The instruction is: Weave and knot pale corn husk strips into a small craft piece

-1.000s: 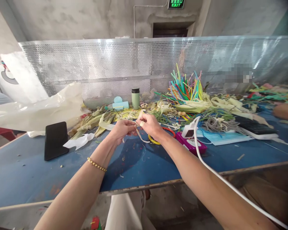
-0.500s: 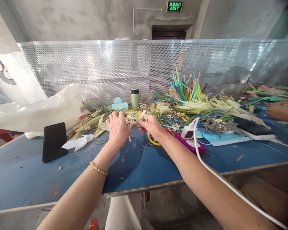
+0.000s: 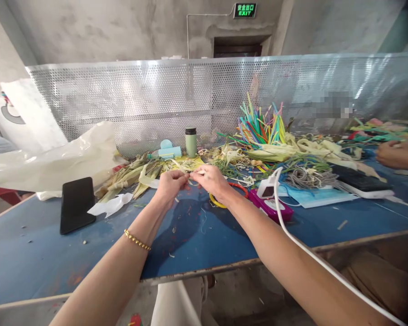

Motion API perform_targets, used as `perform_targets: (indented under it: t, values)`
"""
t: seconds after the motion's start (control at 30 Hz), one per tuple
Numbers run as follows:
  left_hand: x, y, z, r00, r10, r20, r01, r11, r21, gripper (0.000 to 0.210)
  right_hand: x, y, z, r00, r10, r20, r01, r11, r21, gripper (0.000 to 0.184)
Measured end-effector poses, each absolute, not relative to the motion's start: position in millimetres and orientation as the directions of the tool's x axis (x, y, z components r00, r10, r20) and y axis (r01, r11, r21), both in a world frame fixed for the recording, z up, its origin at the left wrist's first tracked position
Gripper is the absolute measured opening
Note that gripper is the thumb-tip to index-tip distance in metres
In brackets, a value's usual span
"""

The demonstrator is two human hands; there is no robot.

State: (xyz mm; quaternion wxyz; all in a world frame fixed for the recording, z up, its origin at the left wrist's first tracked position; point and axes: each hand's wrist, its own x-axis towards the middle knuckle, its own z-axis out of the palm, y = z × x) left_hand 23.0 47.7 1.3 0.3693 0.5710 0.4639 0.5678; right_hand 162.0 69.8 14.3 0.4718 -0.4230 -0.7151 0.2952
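My left hand (image 3: 172, 184) and my right hand (image 3: 209, 179) meet above the middle of the blue table (image 3: 190, 244), fingertips pinched close together. Both are closed on a thin pale strip (image 3: 201, 172), apparently corn husk; most of it is hidden by the fingers. Just under my right wrist lie a yellow ring (image 3: 216, 201) and a red-orange ring (image 3: 240, 188), perhaps scissor handles. Dried corn husks (image 3: 122, 183) are heaped left of my left hand, and a crumpled white scrap (image 3: 110, 206) rests nearer to me.
A black phone (image 3: 77, 204) lies left; a green tumbler (image 3: 191, 142) stands behind my hands. Right are a purple power strip (image 3: 272, 206) with a white cable (image 3: 302, 244), grey cord (image 3: 308, 175), a blue mask (image 3: 319, 198) and colourful pipe cleaners (image 3: 260, 127). Another person's hand (image 3: 399, 155) is far right.
My left hand's fingers, spread before, have curled into a pinch against my right fingertips. The pale strip that stuck up from my right hand is now mostly hidden.
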Motion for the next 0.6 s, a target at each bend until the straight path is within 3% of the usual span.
perform_targets:
  t: [0.07, 0.13, 0.27, 0.47, 0.6]
  values:
    - [23.0, 45.7, 1.4, -0.025, 0.968, 0.249, 0.077, -0.246, 0.966, 0.019, 164.3, 72.8, 14.1, -0.244, 0.808, 0.537, 0.43, 0.586, -0.687, 0.014]
    - [23.5, 43.6, 2.0, 0.035, 0.978, 0.206, 0.078, -0.208, 0.975, 0.016, 166.1, 75.4, 13.1, -0.312, 0.767, 0.561, 0.459, 0.638, -0.618, 0.018]
    - [25.5, 39.1, 5.8, 0.096, 0.981, 0.171, 0.062, -0.177, 0.982, 0.016, 166.7, 76.7, 11.9, -0.299, 0.778, 0.552, 0.483, 0.622, -0.616, 0.017]
    - [27.3, 34.9, 9.7, 0.074, 0.981, 0.181, 0.115, -0.189, 0.975, 0.02, 165.3, 73.8, 13.5, -0.295, 0.735, 0.611, 0.613, 0.636, -0.469, 0.019]
    - [28.3, 34.1, 8.9, 0.077, 0.985, 0.154, 0.085, -0.16, 0.983, 0.02, 165.5, 73.2, 12.7, -0.284, 0.739, 0.611, 0.618, 0.629, -0.472, 0.022]
